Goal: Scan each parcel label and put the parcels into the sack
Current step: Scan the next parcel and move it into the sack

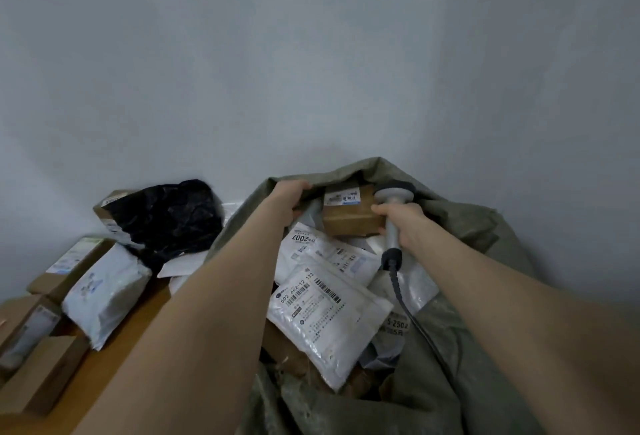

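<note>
A large grey-green sack stands open on the right, holding several parcels. My left hand grips the sack's far rim and holds it open. My right hand holds a grey barcode scanner by its handle; its dark cable trails down over the sack. The scanner's head sits beside a brown cardboard box with a white label, lying at the back inside the sack. In front of it lie white labelled mailers.
On the wooden table to the left lie a white poly mailer, several brown cardboard boxes and a crumpled black plastic bag parcel. A plain grey wall stands behind everything.
</note>
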Available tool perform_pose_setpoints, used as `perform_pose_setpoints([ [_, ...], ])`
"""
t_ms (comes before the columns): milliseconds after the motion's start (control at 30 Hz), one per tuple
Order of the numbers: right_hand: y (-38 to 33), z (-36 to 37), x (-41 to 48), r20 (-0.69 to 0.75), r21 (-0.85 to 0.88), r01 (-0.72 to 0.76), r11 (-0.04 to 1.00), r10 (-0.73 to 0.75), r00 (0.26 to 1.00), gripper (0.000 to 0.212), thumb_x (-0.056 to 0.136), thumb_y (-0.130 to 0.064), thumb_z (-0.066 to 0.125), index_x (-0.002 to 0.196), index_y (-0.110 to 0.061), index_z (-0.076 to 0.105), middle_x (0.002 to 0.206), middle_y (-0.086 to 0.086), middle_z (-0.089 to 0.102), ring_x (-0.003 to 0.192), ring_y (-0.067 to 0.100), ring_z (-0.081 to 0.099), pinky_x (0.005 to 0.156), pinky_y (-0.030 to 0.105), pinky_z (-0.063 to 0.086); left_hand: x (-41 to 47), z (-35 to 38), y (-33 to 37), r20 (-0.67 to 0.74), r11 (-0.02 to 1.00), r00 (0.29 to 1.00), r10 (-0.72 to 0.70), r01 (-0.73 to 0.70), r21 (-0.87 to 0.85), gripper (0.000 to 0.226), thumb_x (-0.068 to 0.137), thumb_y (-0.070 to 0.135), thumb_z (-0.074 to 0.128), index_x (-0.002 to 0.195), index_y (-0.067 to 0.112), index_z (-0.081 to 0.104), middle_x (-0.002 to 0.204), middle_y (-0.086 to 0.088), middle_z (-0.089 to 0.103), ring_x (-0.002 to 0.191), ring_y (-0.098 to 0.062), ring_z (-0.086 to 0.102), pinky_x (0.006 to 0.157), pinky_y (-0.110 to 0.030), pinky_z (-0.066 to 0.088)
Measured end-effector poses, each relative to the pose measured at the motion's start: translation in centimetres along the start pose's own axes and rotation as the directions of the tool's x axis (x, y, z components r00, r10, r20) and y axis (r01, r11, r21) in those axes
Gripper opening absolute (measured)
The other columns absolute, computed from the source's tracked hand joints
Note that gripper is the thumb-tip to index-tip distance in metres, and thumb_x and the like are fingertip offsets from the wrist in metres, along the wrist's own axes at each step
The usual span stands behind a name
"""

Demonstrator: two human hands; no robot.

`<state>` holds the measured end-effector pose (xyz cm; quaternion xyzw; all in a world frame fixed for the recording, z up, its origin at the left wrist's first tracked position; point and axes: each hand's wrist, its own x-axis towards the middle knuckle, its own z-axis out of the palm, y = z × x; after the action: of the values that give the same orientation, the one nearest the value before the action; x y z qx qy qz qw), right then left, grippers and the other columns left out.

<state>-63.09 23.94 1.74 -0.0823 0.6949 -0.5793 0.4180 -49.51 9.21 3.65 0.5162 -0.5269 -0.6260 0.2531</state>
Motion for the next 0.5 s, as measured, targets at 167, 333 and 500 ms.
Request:
perform_pose_setpoints([
  [167, 0.0, 1.1, -0.6, -0.012, -0.147, 0.031, 0.989, -0.033, 0.999, 0.071, 0.075, -0.019, 0.082, 0.132, -0.002, 0.045, 0.124, 0.016, 0.057, 0.112, 0.036, 0.058, 0.098, 0.051, 0.049, -0.1, -0.6, -1.0, 0.027, 1.000, 0.999, -0.023, 0.023, 0.005, 0.016, 0.094, 0.014, 0.056, 0.109, 0.010, 0.053, 0.110, -0.007, 0.057, 0.097, -0.020, 0.056, 0.087, -0.036, 0.046],
  [333, -1.4, 0.8, -3.3, -0.004, -0.163, 0.061, 0.985, -0.062, 0.998, 0.034, 0.086, -0.008, 0.071, 0.115, 0.000, 0.055, 0.093, 0.016, 0.063, 0.071, 0.026, 0.061, 0.059, 0.033, 0.053, -1.4, -0.9, -0.7, 0.100, 0.999, 0.995, -0.017, 0.014, 0.029, 0.015, 0.096, 0.017, 0.053, 0.109, 0.009, 0.050, 0.101, -0.003, 0.054, 0.082, -0.016, 0.054, 0.084, -0.034, 0.044],
  [500, -2.0, 1.3, -8.2, 0.151, -0.150, 0.020, 0.988, 0.003, 0.989, 0.032, 0.096, -0.014, 0.061, 0.123, 0.000, 0.052, 0.104, 0.020, 0.063, 0.073, 0.031, 0.066, 0.046, 0.031, 0.056, -3.7, -2.6, -1.0, 0.114, 1.000, 0.993, -0.013, 0.013, 0.005, 0.015, 0.094, 0.016, 0.050, 0.104, 0.004, 0.052, 0.103, -0.009, 0.060, 0.086, -0.019, 0.057, 0.077, -0.034, 0.049],
])
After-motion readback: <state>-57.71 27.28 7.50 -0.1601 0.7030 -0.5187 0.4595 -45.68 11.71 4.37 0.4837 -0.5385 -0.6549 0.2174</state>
